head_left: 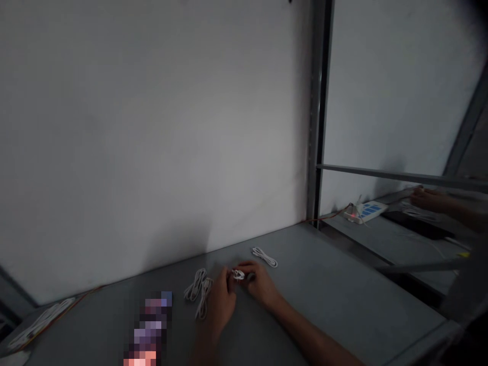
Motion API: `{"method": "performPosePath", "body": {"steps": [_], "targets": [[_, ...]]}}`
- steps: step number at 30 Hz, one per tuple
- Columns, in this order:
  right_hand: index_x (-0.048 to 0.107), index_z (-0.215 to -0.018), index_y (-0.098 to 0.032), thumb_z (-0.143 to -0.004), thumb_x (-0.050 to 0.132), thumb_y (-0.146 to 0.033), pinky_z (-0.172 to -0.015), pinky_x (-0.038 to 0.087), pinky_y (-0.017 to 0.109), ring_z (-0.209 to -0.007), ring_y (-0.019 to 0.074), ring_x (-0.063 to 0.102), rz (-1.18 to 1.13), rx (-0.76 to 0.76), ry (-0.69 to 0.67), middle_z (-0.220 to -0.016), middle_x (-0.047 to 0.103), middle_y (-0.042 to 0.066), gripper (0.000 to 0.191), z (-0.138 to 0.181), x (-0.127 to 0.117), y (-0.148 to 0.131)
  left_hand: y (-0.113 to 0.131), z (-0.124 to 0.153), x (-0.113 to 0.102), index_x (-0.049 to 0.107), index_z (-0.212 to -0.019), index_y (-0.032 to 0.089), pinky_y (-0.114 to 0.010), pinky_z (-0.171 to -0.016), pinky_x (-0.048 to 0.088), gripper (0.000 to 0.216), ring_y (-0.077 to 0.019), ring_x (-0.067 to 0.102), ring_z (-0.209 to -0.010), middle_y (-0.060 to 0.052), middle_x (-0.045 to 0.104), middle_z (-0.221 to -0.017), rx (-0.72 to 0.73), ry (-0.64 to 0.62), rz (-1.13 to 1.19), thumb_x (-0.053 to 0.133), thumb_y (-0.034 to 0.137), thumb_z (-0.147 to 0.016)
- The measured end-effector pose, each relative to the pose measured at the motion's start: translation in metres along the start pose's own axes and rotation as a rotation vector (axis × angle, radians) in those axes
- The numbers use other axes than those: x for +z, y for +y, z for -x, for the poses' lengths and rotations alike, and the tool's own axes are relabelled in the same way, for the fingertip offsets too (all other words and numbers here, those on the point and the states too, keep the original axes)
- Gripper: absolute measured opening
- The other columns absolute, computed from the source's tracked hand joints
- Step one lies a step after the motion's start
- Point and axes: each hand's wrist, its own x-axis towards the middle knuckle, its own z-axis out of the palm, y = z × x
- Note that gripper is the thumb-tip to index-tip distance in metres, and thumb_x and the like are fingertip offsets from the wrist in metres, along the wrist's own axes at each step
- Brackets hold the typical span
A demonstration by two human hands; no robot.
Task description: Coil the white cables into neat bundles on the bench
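Note:
Both my hands meet over the grey table (335, 300) near the wall. My left hand (221, 301) and my right hand (258, 281) pinch a small coiled white cable (238, 275) between their fingertips. To the left of my left hand lie two loose white cable bundles (199, 291). Another white cable bundle (264, 256) lies just beyond my right hand, closer to the wall.
A white wall rises behind the table, with a metal post (318, 112) at its right end. On the neighbouring table another person's hand (429, 199) works near a white power strip (366, 211). More white cables (38, 323) lie at the far left.

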Motion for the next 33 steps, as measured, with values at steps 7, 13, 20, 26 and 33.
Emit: {"method": "performPosePath", "body": {"steps": [7, 13, 20, 26, 33], "targets": [[0.074, -0.074, -0.019, -0.079, 0.06, -0.018, -0.062, 0.045, 0.026, -0.065, 0.0176, 0.063, 0.051, 0.067, -0.013, -0.07, 0.071, 0.002, 0.014, 0.0, 0.0, -0.003, 0.008, 0.0, -0.006, 0.056, -0.089, 0.021, -0.029, -0.071, 0.043, 0.017, -0.0213, 0.069, -0.084, -0.006, 0.073, -0.086, -0.034, -0.016, -0.037, 0.04, 0.019, -0.096], [0.055, -0.105, -0.018, -0.076, 0.067, -0.034, -0.053, 0.043, 0.026, -0.053, 0.0172, 0.06, -0.106, 0.177, 0.155, -0.061, 0.064, -0.002, 0.035, 0.0, 0.006, 0.006, 0.009, 0.002, -0.004, 0.055, -0.085, 0.022, -0.029, -0.071, 0.044, 0.02, -0.0209, 0.069, -0.079, -0.005, 0.071, -0.081, 0.035, -0.028, 0.033, 0.038, 0.023, -0.095], [0.046, -0.074, -0.023, -0.073, 0.065, -0.045, -0.044, 0.038, 0.023, -0.045, 0.0138, 0.052, -0.243, 0.245, 0.169, -0.052, 0.053, -0.005, 0.029, -0.004, 0.002, 0.006, 0.007, 0.004, -0.001, 0.055, -0.084, 0.024, -0.028, -0.068, 0.044, 0.019, -0.0187, 0.066, -0.074, -0.001, 0.069, -0.077, 0.078, -0.056, 0.083, 0.038, 0.018, -0.091], [0.066, -0.076, -0.018, -0.075, 0.055, -0.032, -0.045, 0.04, 0.023, -0.05, 0.0137, 0.052, -0.362, 0.193, -0.115, -0.061, 0.062, 0.0, 0.018, -0.002, 0.001, -0.003, 0.006, -0.002, -0.009, 0.054, -0.078, 0.023, -0.027, -0.067, 0.045, 0.02, -0.0184, 0.066, -0.073, -0.001, 0.068, -0.075, -0.009, -0.008, 0.123, 0.039, 0.021, -0.09], [0.063, -0.055, -0.018, -0.077, 0.067, -0.037, -0.062, 0.043, 0.026, -0.063, 0.0145, 0.053, -0.066, 0.044, 0.031, -0.062, 0.055, -0.001, 0.029, -0.002, 0.001, 0.003, 0.007, -0.003, -0.008, 0.054, -0.073, 0.022, -0.025, -0.064, 0.046, 0.021, -0.0158, 0.064, -0.066, 0.001, 0.065, -0.068, -0.029, 0.011, 0.131, 0.043, 0.024, -0.09]]}}
